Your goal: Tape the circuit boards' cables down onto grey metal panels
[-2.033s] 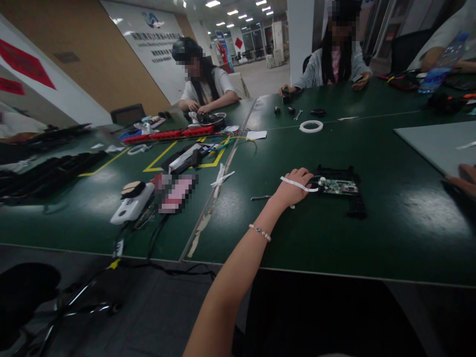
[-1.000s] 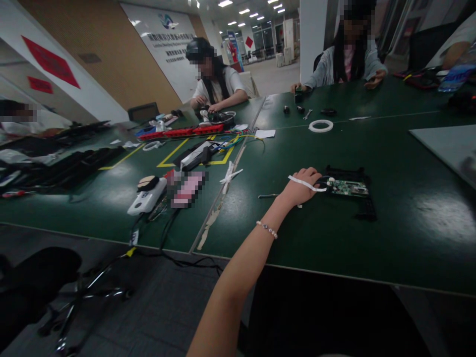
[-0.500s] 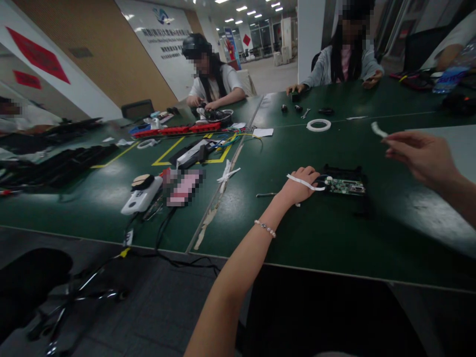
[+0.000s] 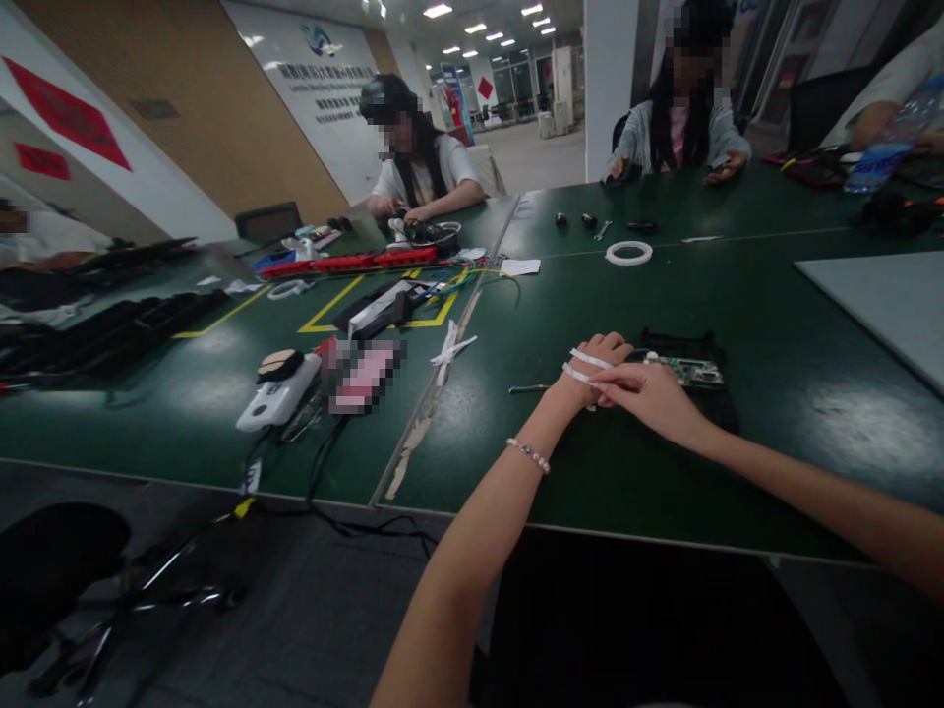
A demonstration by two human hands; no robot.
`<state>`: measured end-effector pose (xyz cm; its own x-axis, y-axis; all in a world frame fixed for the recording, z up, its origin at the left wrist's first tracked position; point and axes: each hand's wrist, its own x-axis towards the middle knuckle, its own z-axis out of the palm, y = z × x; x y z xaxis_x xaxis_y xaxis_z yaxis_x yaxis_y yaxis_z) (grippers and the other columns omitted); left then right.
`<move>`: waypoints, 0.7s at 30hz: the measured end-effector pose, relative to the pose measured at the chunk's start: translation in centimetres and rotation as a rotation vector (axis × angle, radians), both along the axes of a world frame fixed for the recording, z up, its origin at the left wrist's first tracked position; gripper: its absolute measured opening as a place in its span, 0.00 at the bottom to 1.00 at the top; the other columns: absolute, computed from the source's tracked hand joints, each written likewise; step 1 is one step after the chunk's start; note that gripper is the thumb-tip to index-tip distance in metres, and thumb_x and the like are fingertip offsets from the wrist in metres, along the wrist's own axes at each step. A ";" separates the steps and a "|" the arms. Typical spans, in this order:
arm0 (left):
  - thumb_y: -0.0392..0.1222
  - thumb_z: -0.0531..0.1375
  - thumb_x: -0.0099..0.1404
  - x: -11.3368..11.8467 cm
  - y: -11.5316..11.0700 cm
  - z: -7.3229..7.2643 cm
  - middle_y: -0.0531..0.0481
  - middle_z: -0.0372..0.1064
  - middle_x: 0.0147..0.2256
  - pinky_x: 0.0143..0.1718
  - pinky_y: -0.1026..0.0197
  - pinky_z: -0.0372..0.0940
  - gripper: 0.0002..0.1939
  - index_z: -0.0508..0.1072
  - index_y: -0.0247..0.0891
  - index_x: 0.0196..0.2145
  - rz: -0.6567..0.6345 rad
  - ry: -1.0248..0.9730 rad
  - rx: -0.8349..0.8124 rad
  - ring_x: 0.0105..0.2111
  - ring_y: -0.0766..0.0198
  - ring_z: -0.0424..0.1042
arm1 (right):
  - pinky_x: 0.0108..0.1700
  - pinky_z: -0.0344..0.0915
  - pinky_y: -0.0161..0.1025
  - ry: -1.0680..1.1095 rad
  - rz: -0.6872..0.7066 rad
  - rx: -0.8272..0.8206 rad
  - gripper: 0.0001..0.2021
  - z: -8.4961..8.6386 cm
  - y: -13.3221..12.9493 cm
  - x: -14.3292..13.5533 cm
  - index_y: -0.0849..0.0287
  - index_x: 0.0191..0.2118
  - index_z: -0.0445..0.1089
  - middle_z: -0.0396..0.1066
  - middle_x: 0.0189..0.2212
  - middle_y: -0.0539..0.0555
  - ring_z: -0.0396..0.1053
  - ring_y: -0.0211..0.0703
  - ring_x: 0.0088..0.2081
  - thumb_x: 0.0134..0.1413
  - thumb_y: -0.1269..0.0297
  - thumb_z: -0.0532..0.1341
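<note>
My left hand [image 4: 590,356] rests palm down on the green table, its fingers curled under beside the circuit board [image 4: 689,371]. Whatever lies beneath those fingers is hidden. White tape strips [image 4: 588,357] cross the back of this hand. My right hand [image 4: 660,401] reaches over from the right, thumb and fingers pinched on the end of one tape strip [image 4: 576,375] against the left hand. Behind the right hand, the board sits in a black frame [image 4: 682,342], partly covered. A thin metal tool [image 4: 527,389] lies left of my left wrist.
Farther back are a tape roll [image 4: 628,254], a small wrench [image 4: 603,231] and black parts [image 4: 561,221]. A grey panel [image 4: 877,305] lies at right. Left of the table seam are a phone [image 4: 367,379] and a white device [image 4: 276,393]. Two people sit across the table.
My right hand has come down and left from above the table's right side, bringing its tape strip onto my left hand. My left hand has stayed in place.
</note>
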<state>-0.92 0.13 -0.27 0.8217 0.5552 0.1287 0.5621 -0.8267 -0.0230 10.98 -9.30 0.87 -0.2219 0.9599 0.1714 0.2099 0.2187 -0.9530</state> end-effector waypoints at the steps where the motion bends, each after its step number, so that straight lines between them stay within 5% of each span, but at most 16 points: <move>1: 0.39 0.58 0.60 0.1 0.1 -0.1 0.45 0.61 0.50 0.41 0.57 0.63 0.20 0.65 0.39 0.51 0.002 0.003 0.012 0.45 0.56 0.63 | 0.43 0.71 0.44 -0.035 -0.003 0.010 0.13 -0.2 0.1 0.1 0.58 0.45 0.74 0.74 0.36 0.54 0.72 0.42 0.36 0.54 0.63 0.60; 7: 0.42 0.53 0.67 0.2 0.1 -0.2 0.46 0.62 0.50 0.42 0.57 0.63 0.15 0.66 0.40 0.51 0.016 -0.016 0.006 0.45 0.57 0.64 | 0.32 0.71 0.39 -0.074 0.068 -0.076 0.18 -0.1 -0.3 0.3 0.56 0.52 0.70 0.72 0.30 0.53 0.71 0.39 0.28 0.58 0.59 0.57; 14: 0.41 0.52 0.68 0.1 -0.5 0.3 0.45 0.63 0.50 0.42 0.58 0.62 0.15 0.66 0.38 0.51 0.018 -0.034 0.017 0.45 0.58 0.64 | 0.21 0.62 0.29 -0.025 0.164 -0.438 0.25 1.3 -1.4 2.1 0.54 0.59 0.62 0.71 0.27 0.53 0.67 0.35 0.23 0.56 0.54 0.59; 18: 0.41 0.50 0.69 0.2 -0.3 -0.1 0.45 0.63 0.49 0.42 0.56 0.63 0.15 0.66 0.37 0.51 0.029 -0.076 0.032 0.44 0.57 0.65 | 0.17 0.52 0.26 -0.082 0.136 -0.528 0.26 2.0 -2.3 5.5 0.56 0.56 0.65 0.71 0.29 0.55 0.64 0.32 0.21 0.54 0.51 0.60; 21: 0.40 0.51 0.68 0.1 -0.2 -0.3 0.44 0.62 0.50 0.42 0.56 0.64 0.16 0.65 0.37 0.52 0.019 -0.088 0.023 0.45 0.57 0.64 | 0.18 0.50 0.28 -0.070 0.010 -0.494 0.25 2.2 -3.0 10.6 0.55 0.54 0.67 0.70 0.29 0.55 0.61 0.31 0.21 0.52 0.49 0.61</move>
<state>-0.81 -0.07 -0.53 0.7959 0.5668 0.2126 0.5786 -0.8156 0.0084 21.60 -12.30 3.12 -0.2266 0.9204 -0.3185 0.2774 -0.2525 -0.9270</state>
